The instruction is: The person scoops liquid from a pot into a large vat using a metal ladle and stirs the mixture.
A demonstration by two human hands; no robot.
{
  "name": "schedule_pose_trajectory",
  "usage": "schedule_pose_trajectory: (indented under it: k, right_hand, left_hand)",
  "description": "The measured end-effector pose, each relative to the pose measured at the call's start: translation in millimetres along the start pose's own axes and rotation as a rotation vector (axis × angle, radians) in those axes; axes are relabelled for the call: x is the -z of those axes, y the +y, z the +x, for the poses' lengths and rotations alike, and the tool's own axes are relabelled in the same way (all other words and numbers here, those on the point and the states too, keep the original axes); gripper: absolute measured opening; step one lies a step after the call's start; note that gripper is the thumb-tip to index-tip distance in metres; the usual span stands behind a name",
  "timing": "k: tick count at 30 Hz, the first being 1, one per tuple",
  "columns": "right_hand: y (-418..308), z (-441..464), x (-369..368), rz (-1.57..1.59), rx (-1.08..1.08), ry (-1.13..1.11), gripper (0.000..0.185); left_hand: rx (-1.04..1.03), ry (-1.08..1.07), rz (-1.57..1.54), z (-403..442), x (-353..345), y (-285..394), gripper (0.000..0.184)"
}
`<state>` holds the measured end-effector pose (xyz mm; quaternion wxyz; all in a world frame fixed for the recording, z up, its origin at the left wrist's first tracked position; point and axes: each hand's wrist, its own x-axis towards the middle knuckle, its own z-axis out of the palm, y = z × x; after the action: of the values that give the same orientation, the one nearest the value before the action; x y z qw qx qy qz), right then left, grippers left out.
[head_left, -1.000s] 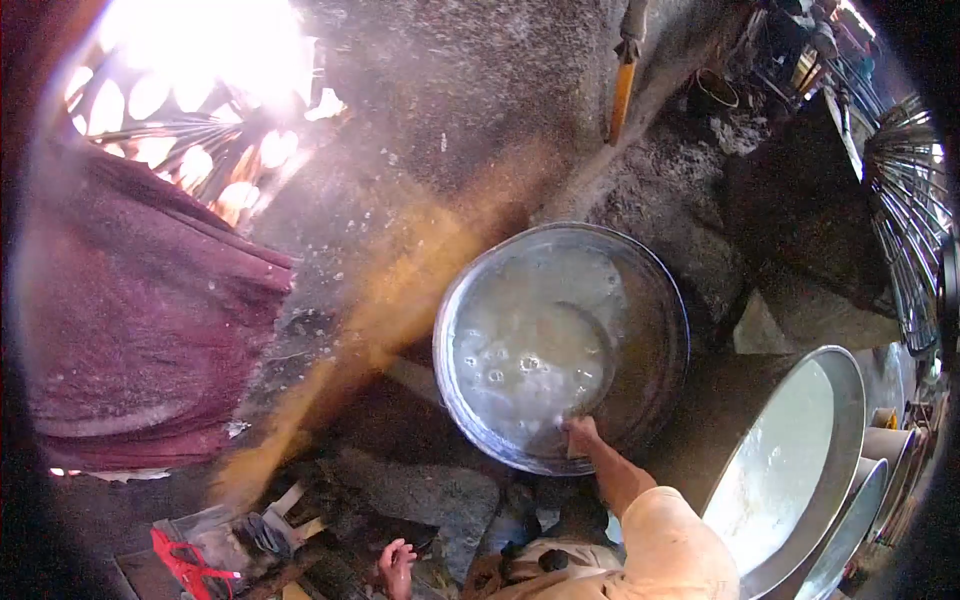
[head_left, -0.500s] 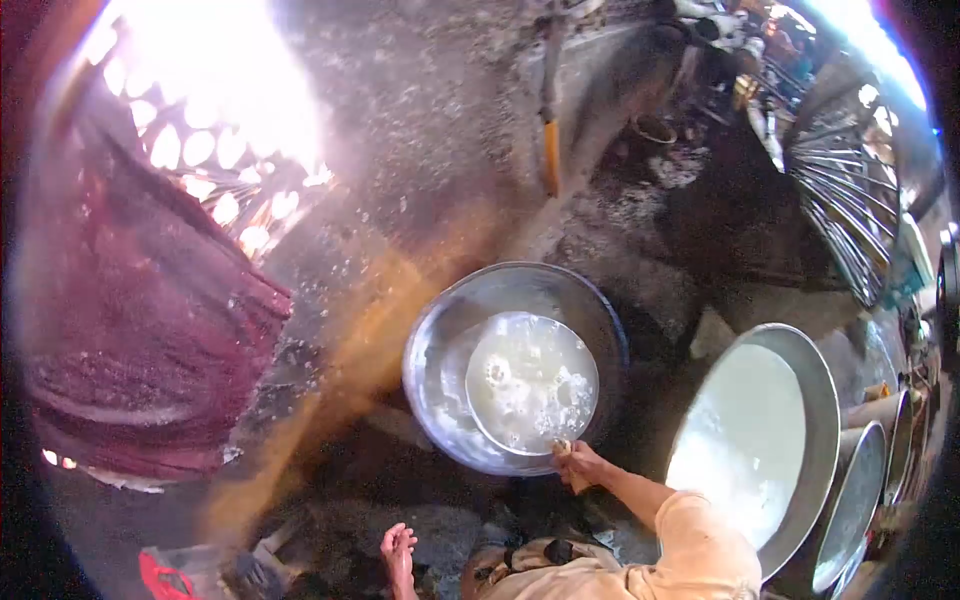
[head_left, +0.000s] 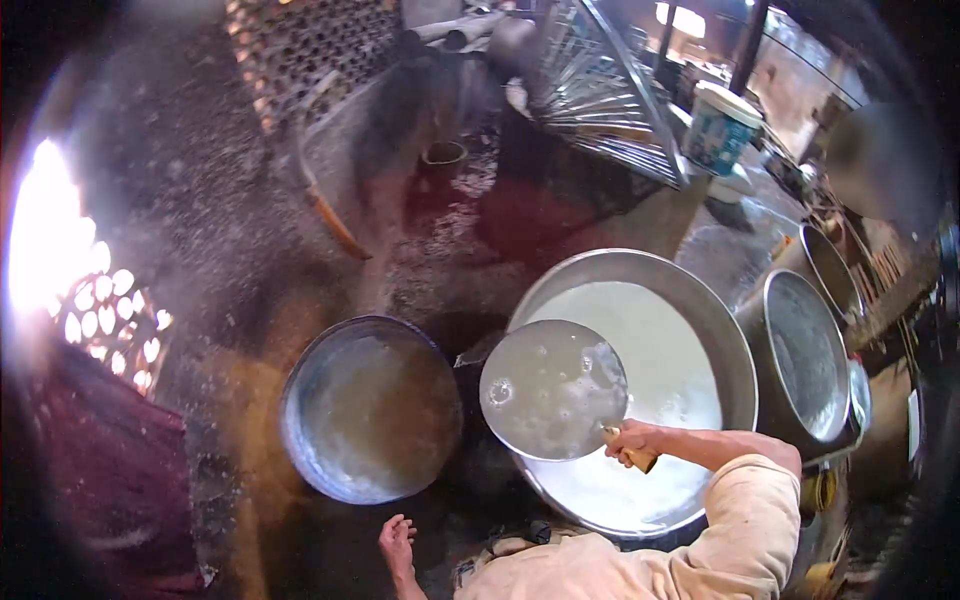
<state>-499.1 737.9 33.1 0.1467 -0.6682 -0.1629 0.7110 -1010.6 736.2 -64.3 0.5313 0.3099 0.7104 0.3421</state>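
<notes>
Liquid point(head_left: 545, 375) with scattered bubbles on its surface covers the inside of a wide, round pan point(head_left: 497, 428), which the person holds out over the left part of a large metal pot point(head_left: 738, 365). White liquid point(head_left: 672, 375) fills much of that pot. The step in hand looks like carrying or steadying a loaded pan between the pot and a dark-rimmed basin point(head_left: 300, 420) on the left. Any move from here calls for a firm wrist and a level pan, since tilting could spill the load. Whether the pan touches the pot's rim cannot be told.

The right hand point(head_left: 632, 440) is closed around the pan's short, pale handle point(head_left: 644, 463), fingers wrapped and the handle's end showing beneath them. The left hand point(head_left: 398, 538) is partly open, fingers loosely curled, with nothing visible in it. It is near the basin's lower edge, seemingly apart from it. Beyond the pot, on the right, is another metal vessel point(head_left: 805, 350).
</notes>
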Motion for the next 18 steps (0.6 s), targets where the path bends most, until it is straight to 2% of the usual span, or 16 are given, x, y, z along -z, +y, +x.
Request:
schedule_pose_trajectory:
  k: [4,7,11,14,18]
  right_hand:
    - [77,11,62,0.157,-0.015,0.155,0.014]
    - [129,28,86,0.242,0.029,0.180,0.010]
    - [182,60,91,0.389,0.104,0.252,0.011]
    - [222,108,84,0.681,0.152,0.240,0.016]
    - [226,124,64,0.783,0.141,0.307,0.015]
  left_hand:
    - [0.006,-0.087,0.068,-14,-38,2,0.026]
    - [-0.027,-0.144,0.144,-17,-57,13,0.026]
    - [-0.130,-0.166,0.241,-22,-83,39,0.024]
    - [-0.133,-0.142,0.330,-24,-103,61,0.026]
    - [-0.123,-0.128,0.435,-35,-135,87,0.026]
